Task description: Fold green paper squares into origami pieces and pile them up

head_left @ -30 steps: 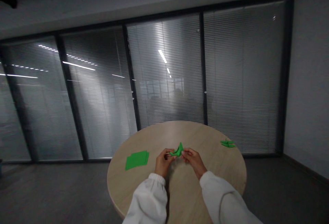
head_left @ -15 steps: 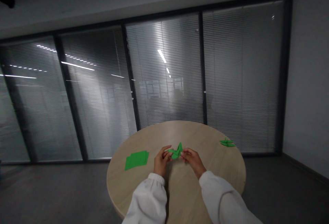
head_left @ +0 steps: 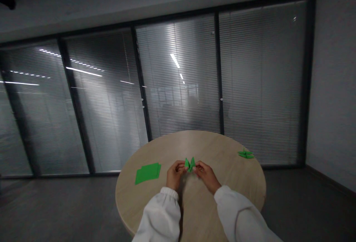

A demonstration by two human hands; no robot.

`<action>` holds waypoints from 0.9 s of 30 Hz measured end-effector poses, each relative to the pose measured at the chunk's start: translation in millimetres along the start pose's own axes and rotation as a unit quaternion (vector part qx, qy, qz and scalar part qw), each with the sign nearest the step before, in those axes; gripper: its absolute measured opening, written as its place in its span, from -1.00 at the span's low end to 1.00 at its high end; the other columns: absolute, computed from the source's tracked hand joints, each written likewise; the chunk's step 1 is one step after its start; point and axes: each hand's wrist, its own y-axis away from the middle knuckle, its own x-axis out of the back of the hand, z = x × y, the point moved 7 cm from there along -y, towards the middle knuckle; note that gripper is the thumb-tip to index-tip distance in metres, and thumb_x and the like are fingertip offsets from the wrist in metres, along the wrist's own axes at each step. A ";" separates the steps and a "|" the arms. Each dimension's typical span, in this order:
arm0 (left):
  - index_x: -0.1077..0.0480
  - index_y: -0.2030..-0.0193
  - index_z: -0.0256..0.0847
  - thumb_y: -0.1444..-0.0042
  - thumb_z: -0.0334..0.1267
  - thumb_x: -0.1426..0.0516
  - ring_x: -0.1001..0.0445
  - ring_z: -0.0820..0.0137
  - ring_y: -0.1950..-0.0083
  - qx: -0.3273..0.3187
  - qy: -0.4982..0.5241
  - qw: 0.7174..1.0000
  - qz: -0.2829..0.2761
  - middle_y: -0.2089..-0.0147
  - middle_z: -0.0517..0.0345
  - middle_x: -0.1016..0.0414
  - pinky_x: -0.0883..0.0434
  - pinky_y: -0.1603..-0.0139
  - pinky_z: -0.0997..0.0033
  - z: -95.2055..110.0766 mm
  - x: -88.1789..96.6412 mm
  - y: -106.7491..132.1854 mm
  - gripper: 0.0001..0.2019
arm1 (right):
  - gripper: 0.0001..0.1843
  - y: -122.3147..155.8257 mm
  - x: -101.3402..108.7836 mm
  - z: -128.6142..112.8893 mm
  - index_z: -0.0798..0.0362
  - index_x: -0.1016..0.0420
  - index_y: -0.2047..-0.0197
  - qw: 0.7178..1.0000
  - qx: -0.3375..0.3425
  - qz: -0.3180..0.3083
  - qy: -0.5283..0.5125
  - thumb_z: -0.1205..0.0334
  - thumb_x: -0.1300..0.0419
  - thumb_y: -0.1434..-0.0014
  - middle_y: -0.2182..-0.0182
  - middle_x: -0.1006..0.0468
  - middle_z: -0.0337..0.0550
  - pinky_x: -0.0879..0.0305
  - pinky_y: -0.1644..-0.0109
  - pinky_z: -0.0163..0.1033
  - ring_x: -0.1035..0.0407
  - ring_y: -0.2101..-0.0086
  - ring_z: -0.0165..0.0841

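Between my two hands is a green folded paper figure (head_left: pixel 190 165), with two pointed flaps standing up in a V. My left hand (head_left: pixel 175 173) pinches its left side with thumb and fingers. On the right side, the fingertips of my right hand (head_left: pixel 206 175) are closed on the paper too. The figure is held just above the round wooden table (head_left: pixel 200 212). Its lower folds are partly hidden by my fingertips.
A few overlapping green paper sheets (head_left: pixel 148 173) lie left of my left hand. Near the table's right edge rests a small group of green folded paper pieces (head_left: pixel 246 154). Glass panels with blinds (head_left: pixel 178 116) stand behind the table.
The paper figure has turned in my hands; both flaps now point up, where one stuck out to the left before. My right hand has shifted slightly left, and my left fingers have closed in.
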 end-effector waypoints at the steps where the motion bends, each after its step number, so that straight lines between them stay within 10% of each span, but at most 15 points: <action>1: -0.48 0.38 -0.29 0.28 -0.28 -0.31 -0.52 0.34 0.37 0.002 -0.007 1.000 -0.009 0.42 0.07 -0.57 -0.42 0.31 0.41 -1.3 -1.5 -0.2 -0.75 | -0.67 1.6 -1.7 -4.1 -0.01 -0.46 0.37 1.000 0.011 -0.006 0.020 -0.12 -0.19 -0.04 0.44 -0.50 -0.26 -0.20 0.37 -0.33 -0.31 0.44 -0.38; 27: -0.31 0.43 -0.18 -0.03 0.08 -0.10 -0.30 0.39 0.37 -0.067 -0.145 0.984 -0.073 0.46 0.22 -0.34 -0.26 0.30 0.46 10.9 -21.6 10.9 -0.67 | -0.60 9.3 -14.9 -11.6 -0.03 -0.31 0.40 0.996 0.029 -0.056 0.063 -0.19 0.01 -0.18 0.55 -0.37 -0.32 -0.12 0.45 -0.33 -0.23 0.55 -0.41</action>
